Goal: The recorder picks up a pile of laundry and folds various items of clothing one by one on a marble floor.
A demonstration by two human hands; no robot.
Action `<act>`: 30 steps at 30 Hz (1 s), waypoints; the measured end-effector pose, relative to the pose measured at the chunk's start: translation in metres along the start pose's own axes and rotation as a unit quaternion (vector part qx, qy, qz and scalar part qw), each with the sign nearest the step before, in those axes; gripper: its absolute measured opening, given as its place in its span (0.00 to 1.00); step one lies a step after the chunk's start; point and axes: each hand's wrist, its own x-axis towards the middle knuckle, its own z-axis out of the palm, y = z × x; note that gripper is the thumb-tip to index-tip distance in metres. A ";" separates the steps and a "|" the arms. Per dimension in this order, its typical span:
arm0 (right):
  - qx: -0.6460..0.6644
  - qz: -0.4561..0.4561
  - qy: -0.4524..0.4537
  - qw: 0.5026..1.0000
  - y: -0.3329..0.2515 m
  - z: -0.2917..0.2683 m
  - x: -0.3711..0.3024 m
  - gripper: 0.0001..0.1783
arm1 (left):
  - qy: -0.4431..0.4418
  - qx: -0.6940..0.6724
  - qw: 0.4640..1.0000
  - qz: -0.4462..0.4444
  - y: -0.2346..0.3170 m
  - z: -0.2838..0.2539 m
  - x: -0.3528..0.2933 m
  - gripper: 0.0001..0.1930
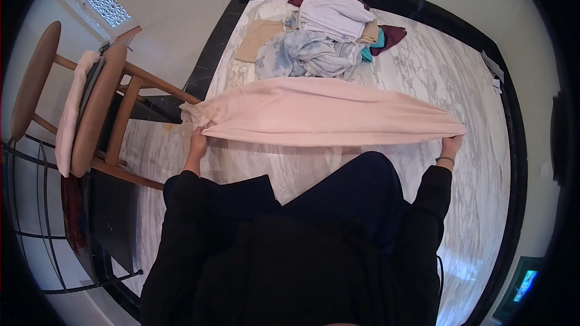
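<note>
A long pale pink garment (326, 111) is stretched sideways in front of my knees, above the marble floor. My left hand (197, 140) is closed on its bunched left end, where the fabric gathers in wrinkles. At the narrow right end, my right hand (451, 144) pinches a corner, a thin band round its wrist. Between the hands the lower edge runs nearly straight, and the cloth looks folded lengthwise. Whether it is trousers or another garment, I cannot tell.
Beyond it lies a loose heap of clothes: a blue-white tie-dyed piece (308, 54), a white one (335, 17), a tan one (258, 39) and maroon cloth (389, 39). A wooden chair (99, 111) with folded clothes (75, 108) on it and a black metal rack (45, 235) stand left.
</note>
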 end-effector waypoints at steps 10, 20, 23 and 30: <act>-0.075 0.038 0.097 0.992 -0.051 -0.119 0.019 0.25 | -0.194 0.278 0.884 -0.321 0.040 -0.026 -0.013 0.23; -0.069 -0.003 0.096 0.993 -0.039 -0.110 0.016 0.24 | -0.126 0.525 0.832 0.126 0.046 0.014 -0.049 0.32; -0.077 -0.023 0.059 0.995 -0.038 -0.101 0.019 0.22 | -0.106 0.503 0.838 -0.184 0.057 0.013 -0.056 0.33; -0.038 -0.005 0.085 0.996 -0.034 -0.088 0.019 0.21 | 0.154 0.391 0.815 -0.399 0.027 -0.011 -0.040 0.36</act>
